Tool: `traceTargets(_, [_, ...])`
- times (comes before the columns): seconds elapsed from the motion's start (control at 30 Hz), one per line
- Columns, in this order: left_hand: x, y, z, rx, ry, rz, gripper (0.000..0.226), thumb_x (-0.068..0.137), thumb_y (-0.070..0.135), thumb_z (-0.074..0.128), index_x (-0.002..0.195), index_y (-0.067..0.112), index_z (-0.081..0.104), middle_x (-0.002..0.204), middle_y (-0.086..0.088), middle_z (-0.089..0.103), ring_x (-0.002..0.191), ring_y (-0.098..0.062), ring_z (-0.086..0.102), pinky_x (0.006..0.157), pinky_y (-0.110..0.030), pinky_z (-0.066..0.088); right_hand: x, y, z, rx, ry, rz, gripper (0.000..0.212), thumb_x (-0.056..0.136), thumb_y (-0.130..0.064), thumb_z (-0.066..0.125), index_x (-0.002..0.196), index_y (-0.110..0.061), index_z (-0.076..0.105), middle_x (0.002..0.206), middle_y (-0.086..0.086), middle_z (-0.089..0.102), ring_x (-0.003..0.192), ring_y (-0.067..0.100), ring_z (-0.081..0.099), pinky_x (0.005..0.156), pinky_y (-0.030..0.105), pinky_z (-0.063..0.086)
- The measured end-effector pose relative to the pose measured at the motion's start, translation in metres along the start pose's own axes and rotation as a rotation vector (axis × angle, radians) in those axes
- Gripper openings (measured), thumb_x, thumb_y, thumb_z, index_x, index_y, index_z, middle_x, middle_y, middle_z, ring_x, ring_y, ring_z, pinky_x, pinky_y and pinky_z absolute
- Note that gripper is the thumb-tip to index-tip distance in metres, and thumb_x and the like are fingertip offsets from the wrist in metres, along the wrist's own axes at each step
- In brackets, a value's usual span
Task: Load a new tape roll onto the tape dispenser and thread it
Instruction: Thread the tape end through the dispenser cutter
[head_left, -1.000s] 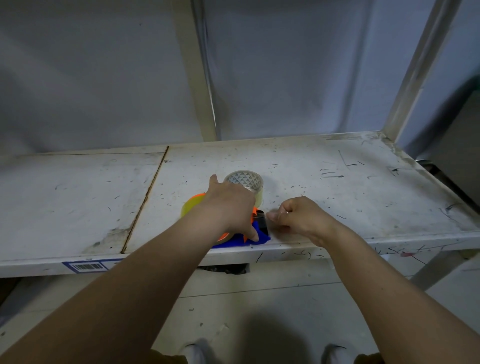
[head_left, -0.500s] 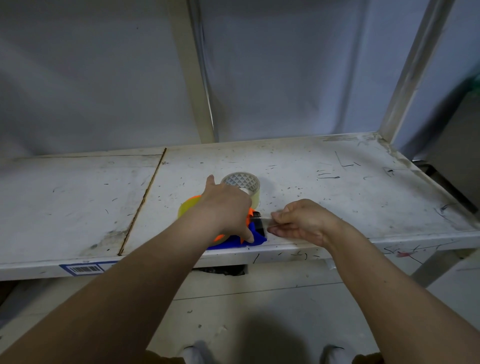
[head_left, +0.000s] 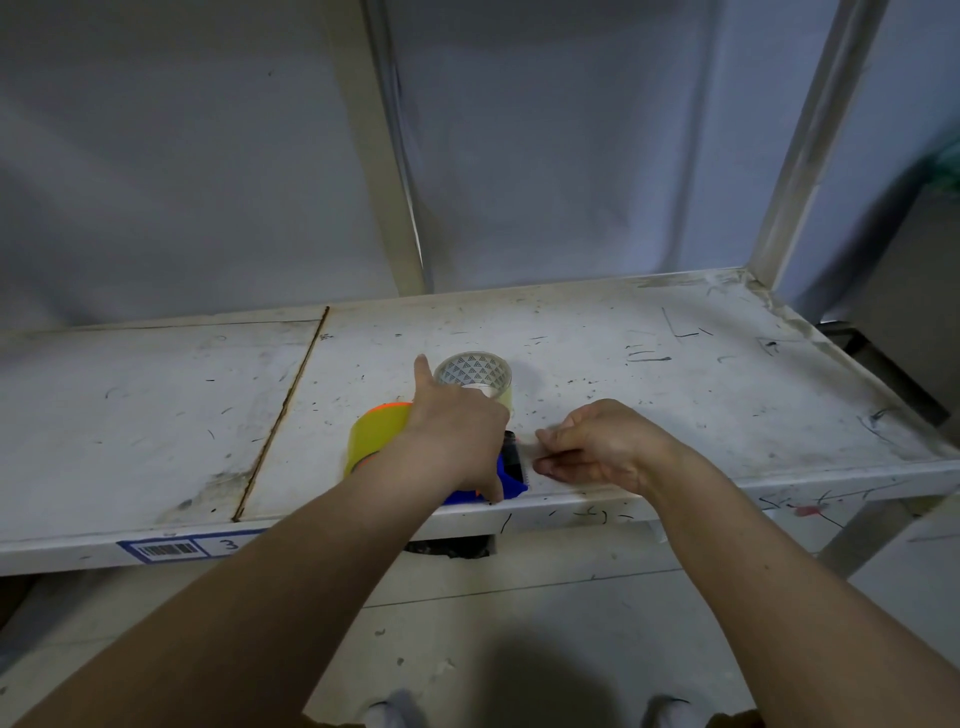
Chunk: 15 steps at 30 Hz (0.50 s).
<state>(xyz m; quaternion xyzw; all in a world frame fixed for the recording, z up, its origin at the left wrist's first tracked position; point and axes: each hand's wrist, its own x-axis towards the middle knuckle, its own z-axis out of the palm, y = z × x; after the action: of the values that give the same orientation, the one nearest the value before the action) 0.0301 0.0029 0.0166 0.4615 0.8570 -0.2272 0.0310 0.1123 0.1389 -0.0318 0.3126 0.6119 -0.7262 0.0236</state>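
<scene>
Near the front edge of a scuffed white worktop (head_left: 675, 374): a blue tape dispenser (head_left: 511, 480) with an orange hub, loaded with a yellowish tape roll (head_left: 376, 436). Left hand (head_left: 457, 436) pressed down over dispenser and roll, fingers spread, thumb on the blue base near the edge. Right hand (head_left: 597, 447) just beside the dispenser's dark cutter end, fingertips pinched together as if on a strip of clear tape; strip itself too faint to make out. Behind the left hand, touching or nearly so, a second clear roll (head_left: 475, 371) lying flat. Barcode label (head_left: 166, 550) on the worktop's front lip, far left.
</scene>
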Motion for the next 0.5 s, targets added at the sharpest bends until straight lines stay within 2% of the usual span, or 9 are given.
traceTargets(0.13, [-0.004, -0.001, 0.001, -0.014, 0.029, 0.008, 0.057, 0.071, 0.063, 0.063, 0.112, 0.026, 0.053, 0.103, 0.001, 0.064, 0.106, -0.024, 0.058, 0.111, -0.065, 0.005, -0.001, 0.002, 0.002, 0.035, -0.040, 0.005, 0.019, 0.086, 0.002, 0.059, 0.070, -0.002, 0.050, 0.081, 0.024, 0.066, 0.072, 0.028, 0.068, 0.062, 0.030, 0.060])
traceTargets(0.3, [-0.010, -0.006, 0.005, -0.075, 0.092, 0.014, 0.054, 0.070, 0.065, 0.062, 0.107, 0.028, 0.052, 0.089, 0.004, 0.062, 0.099, -0.023, 0.060, 0.112, -0.064, 0.004, 0.001, 0.002, 0.001, 0.108, -0.080, 0.044, 0.013, 0.088, 0.004, 0.056, 0.078, -0.001, 0.049, 0.084, 0.026, 0.068, 0.070, 0.028, 0.072, 0.059, 0.031, 0.060])
traceTargets(0.4, [-0.016, -0.012, 0.005, -0.109, 0.153, 0.002, 0.052, 0.071, 0.062, 0.060, 0.109, 0.029, 0.050, 0.083, 0.007, 0.060, 0.093, -0.020, 0.061, 0.113, -0.063, 0.003, 0.001, 0.001, 0.001, 0.094, -0.102, 0.029, 0.014, 0.089, -0.002, 0.056, 0.076, -0.003, 0.050, 0.086, 0.024, 0.069, 0.079, 0.031, 0.070, 0.068, 0.034, 0.060])
traceTargets(0.5, [-0.020, -0.023, 0.002, -0.148, 0.298, -0.072, 0.031, 0.078, 0.053, 0.053, 0.096, 0.028, 0.055, 0.074, 0.010, 0.061, 0.084, -0.017, 0.063, 0.115, -0.058, 0.006, -0.002, -0.003, -0.001, 0.084, -0.090, -0.014, 0.015, 0.089, -0.007, 0.058, 0.076, -0.005, 0.050, 0.096, 0.027, 0.068, 0.086, 0.035, 0.068, 0.076, 0.039, 0.058])
